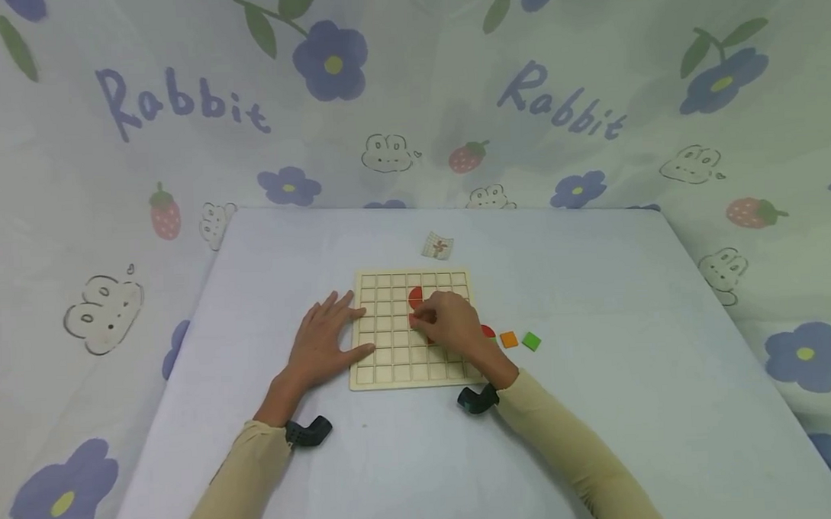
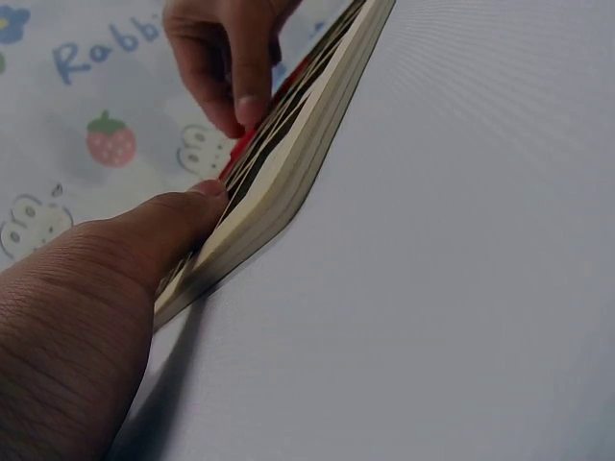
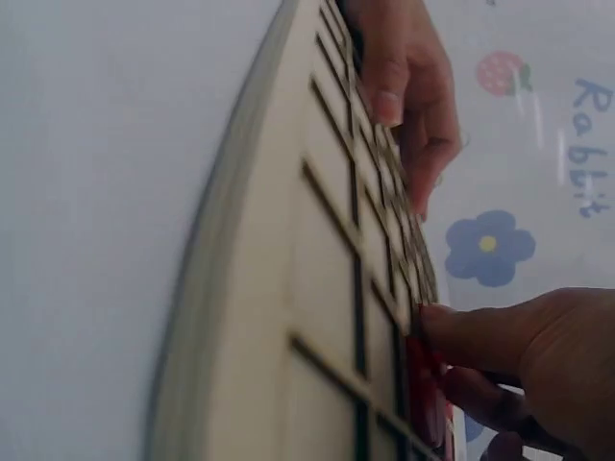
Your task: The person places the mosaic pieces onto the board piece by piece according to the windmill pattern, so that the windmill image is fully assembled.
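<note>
A pale wooden grid board lies flat on the white table. My left hand is spread at its left side, thumb and fingertips resting on the edge; the left wrist view shows the thumb on the rim. Over the middle of the board, my right hand pinches a small red piece between thumb and fingers, down at a square. Just above it, rounded red pieces sit in the grid. In the right wrist view, red shows beside the thumb. My right hand hides part of the board.
Right of the board lie an orange square tile and a green square tile. A red piece shows partly behind my right wrist. A small card with a printed grid and red figure lies beyond the board.
</note>
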A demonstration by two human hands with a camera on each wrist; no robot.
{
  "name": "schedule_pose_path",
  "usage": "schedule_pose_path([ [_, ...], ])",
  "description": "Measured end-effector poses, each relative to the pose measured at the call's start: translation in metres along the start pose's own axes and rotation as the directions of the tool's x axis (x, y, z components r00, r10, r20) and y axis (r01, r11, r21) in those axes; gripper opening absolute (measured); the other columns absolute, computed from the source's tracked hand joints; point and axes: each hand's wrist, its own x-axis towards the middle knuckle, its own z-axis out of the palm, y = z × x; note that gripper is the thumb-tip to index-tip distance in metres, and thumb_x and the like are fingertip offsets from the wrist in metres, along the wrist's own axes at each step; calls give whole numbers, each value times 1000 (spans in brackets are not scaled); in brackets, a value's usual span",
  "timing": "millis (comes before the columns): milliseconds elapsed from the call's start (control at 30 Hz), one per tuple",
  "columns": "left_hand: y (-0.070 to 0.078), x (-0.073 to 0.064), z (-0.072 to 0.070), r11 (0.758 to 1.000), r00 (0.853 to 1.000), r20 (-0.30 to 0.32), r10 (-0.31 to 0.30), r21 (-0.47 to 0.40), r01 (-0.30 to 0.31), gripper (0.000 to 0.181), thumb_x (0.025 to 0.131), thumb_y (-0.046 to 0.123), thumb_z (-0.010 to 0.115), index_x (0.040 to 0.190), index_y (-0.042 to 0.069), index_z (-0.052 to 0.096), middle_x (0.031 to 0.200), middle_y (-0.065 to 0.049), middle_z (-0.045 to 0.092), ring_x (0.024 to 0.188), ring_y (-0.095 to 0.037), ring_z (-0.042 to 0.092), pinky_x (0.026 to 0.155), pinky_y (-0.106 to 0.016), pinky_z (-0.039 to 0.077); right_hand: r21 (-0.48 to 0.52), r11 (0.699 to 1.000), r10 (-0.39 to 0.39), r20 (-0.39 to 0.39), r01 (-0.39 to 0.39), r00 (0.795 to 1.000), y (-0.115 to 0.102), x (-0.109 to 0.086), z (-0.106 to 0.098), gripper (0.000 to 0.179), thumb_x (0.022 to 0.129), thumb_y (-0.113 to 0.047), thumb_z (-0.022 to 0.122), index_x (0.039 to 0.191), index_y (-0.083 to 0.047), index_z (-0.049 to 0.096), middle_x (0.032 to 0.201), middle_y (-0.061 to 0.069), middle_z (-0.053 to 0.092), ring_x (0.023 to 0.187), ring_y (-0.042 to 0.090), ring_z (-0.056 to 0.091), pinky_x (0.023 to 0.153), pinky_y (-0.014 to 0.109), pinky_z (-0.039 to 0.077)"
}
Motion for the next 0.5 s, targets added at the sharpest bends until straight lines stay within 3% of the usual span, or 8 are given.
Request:
schedule_pose_path([
  [300, -2, 0, 3, 1000, 1000, 4, -3, -2, 3, 75, 82, 68, 64, 137, 17, 57, 159, -6, 30, 148, -29, 15, 118, -51, 9, -25, 999, 23, -13, -23, 1000, 4, -1, -1, 5, 87, -20, 77, 89, -17, 80, 82, -9, 66, 76, 6, 59, 58, 24, 50],
  [500, -1, 0, 3, 1000, 1000, -3, 0, 14, 0, 75, 82, 68, 64, 137, 17, 57, 159, -7, 30, 148, -30, 15, 118, -52, 9, 7, 998, 70, -35, -70, 997, 9, -10, -9, 7, 86, -20, 78, 91, -16, 79, 87, -7, 69, 81, 9, 64, 68, 28, 54],
])
